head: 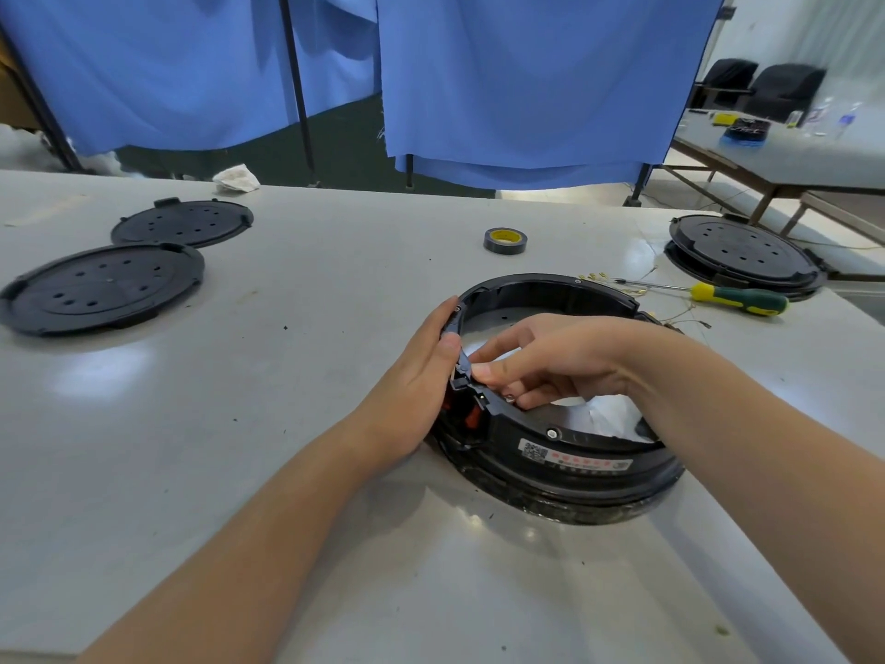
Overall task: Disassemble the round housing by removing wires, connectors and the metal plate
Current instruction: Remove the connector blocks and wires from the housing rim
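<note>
The round black housing lies on the grey table at centre right, a white label on its near wall. My left hand presses flat against the housing's left outer wall, thumb on the rim. My right hand reaches in from the right and pinches a small black connector part on the left rim. Red connectors show in an opening just below. Something white and crumpled lies inside the ring. Loose thin wires with gold terminals lie beyond the housing.
A green and yellow screwdriver lies to the right of the housing. A roll of black tape stands behind it. Two black round covers lie at the left, stacked ones at the far right. Blue curtains hang behind.
</note>
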`<control>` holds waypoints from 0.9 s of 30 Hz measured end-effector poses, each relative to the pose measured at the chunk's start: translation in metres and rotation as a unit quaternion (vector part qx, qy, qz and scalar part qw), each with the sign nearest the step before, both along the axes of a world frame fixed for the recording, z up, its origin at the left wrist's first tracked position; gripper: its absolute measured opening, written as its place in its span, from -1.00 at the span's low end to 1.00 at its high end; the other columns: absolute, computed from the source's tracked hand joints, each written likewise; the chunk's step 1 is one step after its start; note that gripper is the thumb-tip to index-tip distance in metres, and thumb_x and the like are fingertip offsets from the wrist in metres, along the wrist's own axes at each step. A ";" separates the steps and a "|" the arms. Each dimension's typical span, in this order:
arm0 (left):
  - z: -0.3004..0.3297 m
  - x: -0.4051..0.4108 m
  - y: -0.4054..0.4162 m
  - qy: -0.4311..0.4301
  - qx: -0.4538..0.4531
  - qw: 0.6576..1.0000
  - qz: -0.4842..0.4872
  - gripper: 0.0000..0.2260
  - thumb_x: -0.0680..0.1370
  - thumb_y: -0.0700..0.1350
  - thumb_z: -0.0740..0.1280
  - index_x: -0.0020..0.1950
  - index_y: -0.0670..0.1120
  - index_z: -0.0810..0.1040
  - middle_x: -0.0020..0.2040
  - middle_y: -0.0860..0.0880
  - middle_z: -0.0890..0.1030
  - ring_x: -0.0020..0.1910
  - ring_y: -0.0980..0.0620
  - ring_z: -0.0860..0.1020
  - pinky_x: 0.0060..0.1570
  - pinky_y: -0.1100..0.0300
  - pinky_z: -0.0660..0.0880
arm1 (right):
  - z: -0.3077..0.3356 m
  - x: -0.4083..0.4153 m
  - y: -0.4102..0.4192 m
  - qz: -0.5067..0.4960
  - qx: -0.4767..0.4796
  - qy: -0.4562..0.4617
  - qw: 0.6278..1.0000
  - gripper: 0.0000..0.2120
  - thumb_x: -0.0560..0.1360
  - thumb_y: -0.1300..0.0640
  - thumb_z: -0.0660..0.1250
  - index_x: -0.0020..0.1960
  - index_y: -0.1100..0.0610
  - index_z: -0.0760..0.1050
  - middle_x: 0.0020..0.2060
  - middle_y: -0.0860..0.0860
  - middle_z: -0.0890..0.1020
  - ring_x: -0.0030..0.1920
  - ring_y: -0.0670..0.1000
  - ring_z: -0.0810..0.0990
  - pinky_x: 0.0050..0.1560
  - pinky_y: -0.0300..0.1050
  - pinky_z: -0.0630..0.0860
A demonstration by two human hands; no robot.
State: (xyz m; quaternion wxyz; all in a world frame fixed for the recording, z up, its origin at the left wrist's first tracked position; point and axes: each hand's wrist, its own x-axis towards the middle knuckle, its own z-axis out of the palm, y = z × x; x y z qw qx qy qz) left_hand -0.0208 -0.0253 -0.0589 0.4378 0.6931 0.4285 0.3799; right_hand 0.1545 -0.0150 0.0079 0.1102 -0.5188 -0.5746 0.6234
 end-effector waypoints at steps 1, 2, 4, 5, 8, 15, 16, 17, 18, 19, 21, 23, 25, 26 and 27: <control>0.002 -0.002 -0.001 0.014 0.015 1.000 0.009 -0.61 0.68 0.06 -0.01 0.52 0.15 0.15 0.50 0.20 0.22 0.42 0.34 0.17 0.33 0.43 0.09 | 0.000 0.000 0.000 0.001 -0.001 0.000 1.000 -0.63 0.26 0.01 0.48 0.03 0.07 0.56 -0.45 -0.11 0.58 -0.43 -0.19 0.54 -0.35 -0.37 0.51; 0.005 -0.004 -0.003 0.026 0.038 0.999 0.028 -0.62 0.67 0.08 0.03 0.50 0.15 0.20 0.48 0.19 0.27 0.38 0.34 0.22 0.29 0.43 0.13 | 0.000 0.001 -0.001 0.001 -0.005 0.003 1.000 -0.63 0.27 0.01 0.48 0.04 0.08 0.56 -0.44 -0.11 0.59 -0.43 -0.19 0.54 -0.35 -0.37 0.51; 0.013 -0.011 -0.009 0.023 0.097 0.992 0.074 -0.65 0.57 0.19 0.13 0.33 0.15 0.37 0.31 0.17 0.44 0.28 0.29 0.37 0.23 0.33 0.29 | 0.001 0.003 -0.001 0.001 -0.020 0.019 1.000 -0.61 0.29 0.03 0.47 0.07 0.11 0.57 -0.41 -0.09 0.61 -0.40 -0.18 0.56 -0.33 -0.35 0.53; 0.018 -0.016 -0.013 0.010 0.117 0.989 0.085 -0.68 0.50 0.25 0.19 0.18 0.16 0.43 0.17 0.17 0.51 0.19 0.26 0.45 0.15 0.29 0.36 | 0.002 0.003 -0.001 -0.001 -0.027 0.029 0.999 -0.61 0.29 0.04 0.47 0.08 0.13 0.57 -0.39 -0.08 0.62 -0.39 -0.17 0.58 -0.32 -0.34 0.54; 0.031 -0.028 -0.020 0.027 0.111 0.991 0.062 -0.69 0.30 0.28 0.40 -0.14 0.10 0.51 -0.16 0.10 0.61 -0.11 0.15 0.58 -0.11 0.17 0.48 | 0.001 0.005 0.000 -0.024 -0.037 0.049 0.998 -0.59 0.30 0.04 0.46 0.09 0.19 0.56 -0.33 -0.01 0.64 -0.38 -0.13 0.60 -0.32 -0.31 0.55; 0.037 -0.034 -0.020 0.105 0.067 0.992 0.002 -0.84 0.26 0.04 0.49 -0.23 0.02 0.65 -0.26 0.13 0.67 -0.22 0.22 0.61 -0.02 0.04 0.54 | -0.005 0.006 -0.001 -0.029 0.008 0.035 0.999 -0.84 0.48 0.18 0.38 0.05 0.18 0.57 -0.32 -0.01 0.67 -0.34 -0.12 0.62 -0.31 -0.34 0.55; 0.037 -0.035 -0.020 0.105 0.066 0.992 0.000 -0.85 0.26 0.03 0.48 -0.24 0.02 0.66 -0.25 0.12 0.67 -0.20 0.21 0.61 -0.01 0.04 0.54 | -0.006 0.006 -0.001 -0.031 0.019 0.034 0.999 -0.85 0.48 0.17 0.40 0.04 0.16 0.57 -0.31 -0.01 0.67 -0.32 -0.12 0.63 -0.30 -0.34 0.55; 0.037 -0.035 -0.020 0.103 0.065 0.993 -0.002 -0.87 0.27 0.01 0.47 -0.24 0.02 0.66 -0.25 0.12 0.68 -0.20 0.20 0.61 0.00 0.03 0.54 | -0.008 0.006 -0.001 -0.032 0.027 0.032 0.999 -0.85 0.47 0.17 0.41 0.03 0.16 0.58 -0.32 -0.02 0.67 -0.32 -0.12 0.62 -0.29 -0.34 0.55; 0.037 -0.034 -0.020 0.101 0.065 0.993 -0.003 -0.89 0.27 0.00 0.46 -0.25 0.02 0.66 -0.26 0.12 0.68 -0.20 0.19 0.61 0.01 0.02 0.54 | -0.009 0.005 0.000 -0.032 0.033 0.031 0.998 -0.85 0.46 0.17 0.41 0.02 0.15 0.58 -0.34 -0.03 0.66 -0.33 -0.13 0.62 -0.29 -0.35 0.54; 0.037 -0.033 -0.021 0.098 0.065 0.993 -0.003 -0.91 0.28 -0.02 0.45 -0.26 0.02 0.65 -0.26 0.13 0.67 -0.20 0.17 0.62 0.02 0.00 0.54 | -0.010 0.005 0.000 -0.032 0.037 0.032 0.998 -0.86 0.46 0.17 0.41 0.01 0.15 0.58 -0.34 -0.04 0.66 -0.34 -0.13 0.62 -0.30 -0.35 0.54; 0.036 -0.032 -0.021 0.091 0.065 0.994 0.001 -0.92 0.27 -0.04 0.44 -0.28 -0.01 0.64 -0.28 0.12 0.67 -0.22 0.08 0.61 0.01 -0.03 0.55 | -0.011 0.005 0.000 -0.029 0.040 0.034 0.998 -0.87 0.46 0.16 0.41 0.01 0.14 0.58 -0.31 -0.02 0.66 -0.30 -0.12 0.62 -0.29 -0.35 0.54; 0.036 -0.033 -0.020 0.086 0.065 0.994 0.001 -0.91 0.26 -0.07 0.44 -0.30 -0.06 0.61 -0.30 0.08 0.66 -0.25 0.02 0.60 -0.01 -0.04 0.55 | -0.012 0.004 0.001 -0.027 0.037 0.035 0.998 -0.87 0.46 0.15 0.41 0.01 0.12 0.59 -0.28 -0.01 0.66 -0.29 -0.12 0.61 -0.29 -0.35 0.54; 0.035 -0.034 -0.019 0.075 0.061 0.995 -0.007 -0.92 0.26 -0.11 0.43 -0.32 -0.08 0.58 -0.31 0.04 0.65 -0.29 0.10 0.59 -0.04 0.01 0.57 | -0.011 0.004 0.001 -0.032 0.030 0.039 0.998 -0.86 0.47 0.13 0.40 0.01 0.13 0.59 -0.29 -0.03 0.67 -0.32 -0.14 0.60 -0.30 -0.35 0.54; 0.035 -0.036 -0.018 0.066 0.056 0.996 -0.008 -0.92 0.27 -0.13 0.43 -0.33 -0.08 0.55 -0.32 0.03 0.65 -0.30 0.11 0.58 -0.06 0.05 0.58 | -0.011 0.004 0.002 -0.037 0.026 0.044 0.998 -0.85 0.47 0.11 0.39 0.01 0.14 0.59 -0.28 -0.03 0.67 -0.34 -0.14 0.60 -0.31 -0.35 0.54; 0.036 -0.038 -0.017 0.057 0.049 0.997 -0.009 -0.92 0.27 -0.14 0.43 -0.33 -0.08 0.54 -0.32 0.02 0.64 -0.30 0.10 0.58 -0.08 0.10 0.57 | -0.010 0.004 0.002 -0.040 0.023 0.049 0.998 -0.84 0.47 0.10 0.39 0.01 0.15 0.59 -0.27 -0.02 0.68 -0.35 -0.14 0.60 -0.32 -0.34 0.54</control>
